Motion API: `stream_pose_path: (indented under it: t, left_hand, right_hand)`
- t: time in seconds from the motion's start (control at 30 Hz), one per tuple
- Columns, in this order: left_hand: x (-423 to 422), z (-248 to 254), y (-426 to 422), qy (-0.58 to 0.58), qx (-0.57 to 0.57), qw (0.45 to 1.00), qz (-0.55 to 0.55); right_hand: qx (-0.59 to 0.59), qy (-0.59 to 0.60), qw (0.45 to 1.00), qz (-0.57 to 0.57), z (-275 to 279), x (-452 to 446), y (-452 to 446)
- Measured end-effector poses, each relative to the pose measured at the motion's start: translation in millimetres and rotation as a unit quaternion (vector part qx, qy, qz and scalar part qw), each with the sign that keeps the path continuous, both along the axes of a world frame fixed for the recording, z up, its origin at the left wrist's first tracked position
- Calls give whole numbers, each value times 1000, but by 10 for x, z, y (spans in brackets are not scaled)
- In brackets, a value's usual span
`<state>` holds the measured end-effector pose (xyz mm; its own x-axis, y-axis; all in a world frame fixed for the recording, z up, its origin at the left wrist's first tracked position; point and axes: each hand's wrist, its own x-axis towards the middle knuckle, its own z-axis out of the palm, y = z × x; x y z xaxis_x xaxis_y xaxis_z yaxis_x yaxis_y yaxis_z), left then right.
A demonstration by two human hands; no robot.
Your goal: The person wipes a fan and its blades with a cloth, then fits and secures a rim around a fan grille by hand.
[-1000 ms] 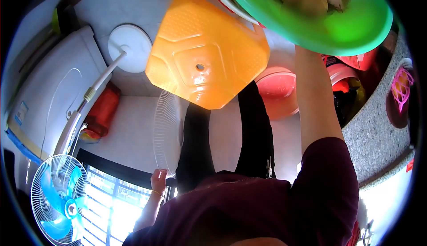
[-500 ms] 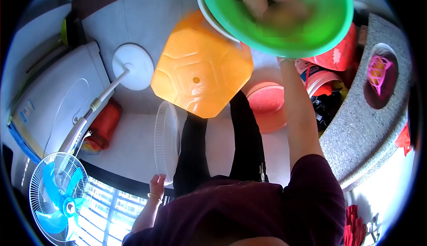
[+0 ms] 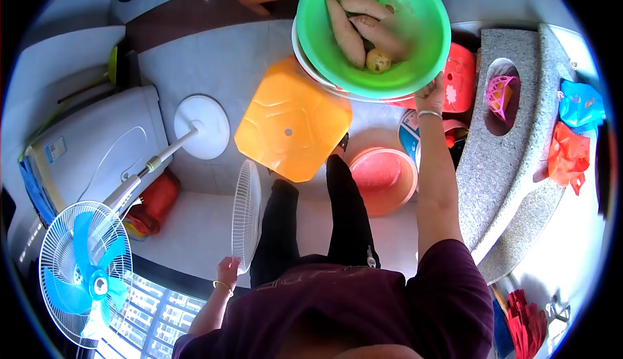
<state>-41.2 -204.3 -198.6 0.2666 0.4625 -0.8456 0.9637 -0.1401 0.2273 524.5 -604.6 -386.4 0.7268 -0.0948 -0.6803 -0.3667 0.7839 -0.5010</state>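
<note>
My left hand (image 3: 227, 271) is closed on the edge of a white wire fan guard (image 3: 246, 213), which hangs upright beside my left leg. My right hand (image 3: 431, 94) grips the near right rim of a large green basin (image 3: 422, 8), fingers partly hidden by it. Several long, pale root vegetables (image 3: 346, 34) lie in the basin with one round yellowish one (image 3: 378, 61). A white rim (image 3: 300, 54) shows beneath the green basin; whether the basin rests on it I cannot tell. An orange stool (image 3: 285, 109) stands in front of my legs.
A standing fan with blue blades (image 3: 91, 278) is at the left, near its round white base (image 3: 202, 127). Pink basins (image 3: 383, 180) are on the floor right of my legs. A grey stone counter (image 3: 500, 184) curves along the right, with a pink basket (image 3: 499, 98) in its opening.
The view has tilted, showing more of the far floor. The green basin now appears smaller and farther left, with more of my right hand visible. My left hand still holds the fan guard.
</note>
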Motion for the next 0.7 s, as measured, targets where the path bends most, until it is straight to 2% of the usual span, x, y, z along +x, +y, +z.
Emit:
stream_pose_path:
  t: [0.1, 0.17, 0.23, 0.3, 0.37, 0.5, 0.57, 0.7]
  left_hand:
    - [117, 43, -36, 1, 10, 1000, -9]
    - [188, 92, -50, 13, 26, 997, -67]
    - [78, 21, -15, 11, 25, 998, -56]
    - [-44, -23, 28, 12, 23, 999, -44]
    - [-98, -33, 51, 18, 28, 996, -88]
    - [-220, -68, 56, 4, 42, 996, -76]
    - [-240, -38, 50, -2, 26, 998, -61]
    - [-366, 13, -66, -18, 42, 999, -23]
  right_hand:
    - [-12, -20, 998, 56, 309, 33, -115]
    - [-39, -17, 997, 67, 459, 91, -136]
    - [-32, -30, 992, 117, 624, 135, -126]
    - [-51, -13, 993, 106, 758, 177, -54]
    - [-137, -26, 987, 80, 999, 222, 134]
    - [-125, -36, 990, 62, 1219, 493, 509]
    - [-100, -71, 989, 88, 1288, 704, 729]
    - [-100, -43, 984, 142, 1553, 841, 1577]
